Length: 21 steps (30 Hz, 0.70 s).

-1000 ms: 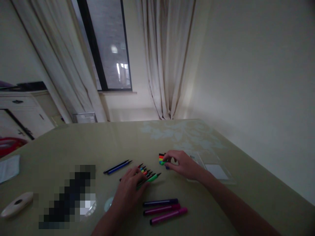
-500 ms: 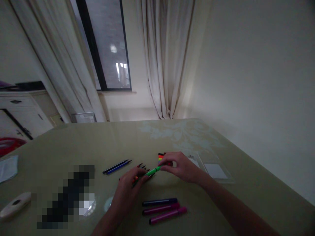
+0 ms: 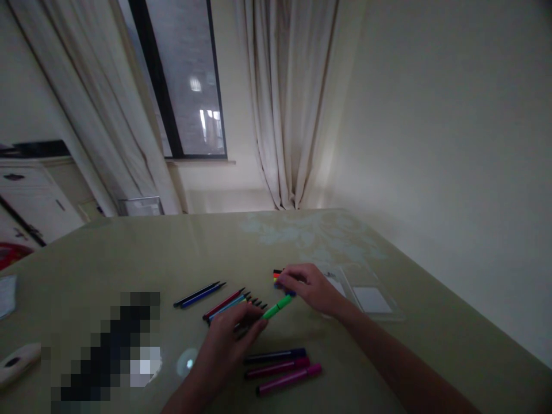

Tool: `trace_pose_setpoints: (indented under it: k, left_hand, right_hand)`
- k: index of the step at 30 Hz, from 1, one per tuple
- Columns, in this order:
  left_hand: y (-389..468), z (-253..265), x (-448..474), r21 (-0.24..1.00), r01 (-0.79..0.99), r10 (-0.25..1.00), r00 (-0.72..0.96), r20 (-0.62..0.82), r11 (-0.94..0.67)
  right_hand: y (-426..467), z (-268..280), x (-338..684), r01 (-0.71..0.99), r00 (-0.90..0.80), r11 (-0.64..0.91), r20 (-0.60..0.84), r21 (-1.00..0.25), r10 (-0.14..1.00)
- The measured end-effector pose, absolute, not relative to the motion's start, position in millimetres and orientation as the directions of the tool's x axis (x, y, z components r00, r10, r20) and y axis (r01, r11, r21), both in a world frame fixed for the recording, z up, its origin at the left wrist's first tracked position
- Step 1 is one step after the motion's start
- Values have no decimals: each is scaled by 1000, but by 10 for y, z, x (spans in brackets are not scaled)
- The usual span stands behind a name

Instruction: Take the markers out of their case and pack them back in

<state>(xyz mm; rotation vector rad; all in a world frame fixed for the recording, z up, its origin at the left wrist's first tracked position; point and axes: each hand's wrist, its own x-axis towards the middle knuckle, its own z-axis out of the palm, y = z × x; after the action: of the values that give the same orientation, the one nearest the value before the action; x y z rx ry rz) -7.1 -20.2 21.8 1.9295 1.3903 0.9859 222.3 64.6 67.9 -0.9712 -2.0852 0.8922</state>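
Note:
A bright green felt-tip marker (image 3: 277, 307) points up to the right, pinched near its lower end by my left hand (image 3: 230, 333). My right hand (image 3: 313, 287) is just beyond the marker's far end, fingers loosely curled and apart from it. Its fingertips hover over a small stack of coloured marker ends (image 3: 276, 278), black, red, yellow and blue, partly hidden behind the hand. Beyond my left hand lies a row of several slim pens, among them a dark red pen (image 3: 224, 303) and a light blue pen (image 3: 228, 309).
Two dark blue pens (image 3: 200, 294) lie together farther left. Near me are a navy marker (image 3: 276, 355), a magenta marker (image 3: 278, 368) and a pinker marker (image 3: 288, 379). A clear plastic case (image 3: 390, 316) sits at right. A pixelated dark object and a whitish oval object (image 3: 19, 363) are at left.
My right hand has let go of the green marker's end and moved slightly up and back. My left hand keeps the marker, and more of the pen row shows.

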Motion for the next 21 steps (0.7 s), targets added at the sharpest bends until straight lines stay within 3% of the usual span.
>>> trace_pose_setpoints:
  k: [4,9,16,21]
  left_hand:
    - [-290,189,9,689,619,918,348,192,-378]
    - [-345,186,65,667,609,884,435,171,-429]
    - [-358,230,67,682,612,894,425,144,-401]
    - [-187,157,-101,672,666,944,274,185,-325]
  right_hand:
    - [764,466,2267,580,-481,563,310,-589,820]
    - [770,257,2265,697,-535,591,253,-406,806]
    - [718,265,2220,728,-520,567,229,-387,823]
    - [714,239,2213,730,-513,555,217,-399,830]
